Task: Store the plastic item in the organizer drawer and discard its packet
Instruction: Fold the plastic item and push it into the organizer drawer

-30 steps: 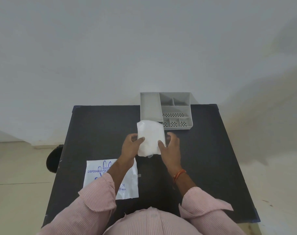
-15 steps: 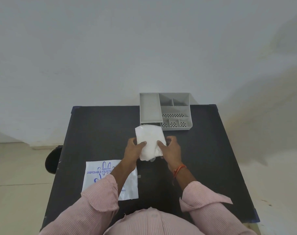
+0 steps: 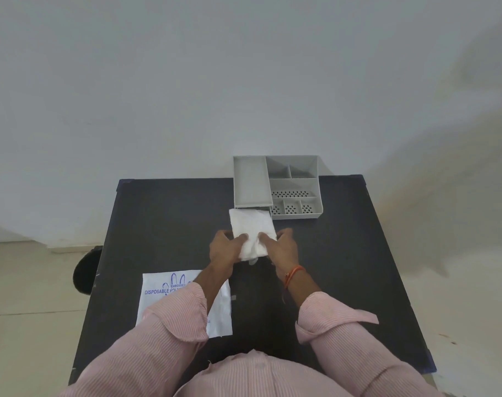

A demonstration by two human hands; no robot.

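Observation:
A folded white plastic item (image 3: 251, 230) is held above the black table (image 3: 163, 224), just in front of the grey organizer (image 3: 275, 186). My left hand (image 3: 225, 247) grips its left edge and my right hand (image 3: 281, 247) grips its right edge. The item's far edge touches or overlaps the front of the organizer's long left compartment (image 3: 251, 181); I cannot tell whether a drawer is open beneath it. The white packet (image 3: 169, 293) printed "DISPOSABLE" in blue lies flat at the near left of the table, partly under my left forearm.
The organizer stands at the table's far edge against a pale wall, with several small perforated compartments (image 3: 291, 207) on its right. A dark round object (image 3: 86, 267) sits on the floor left of the table. Tiled floor surrounds the table.
Both hands have drawn slightly nearer to me with the white item, and its far edge now sits lower, against the organizer's front.

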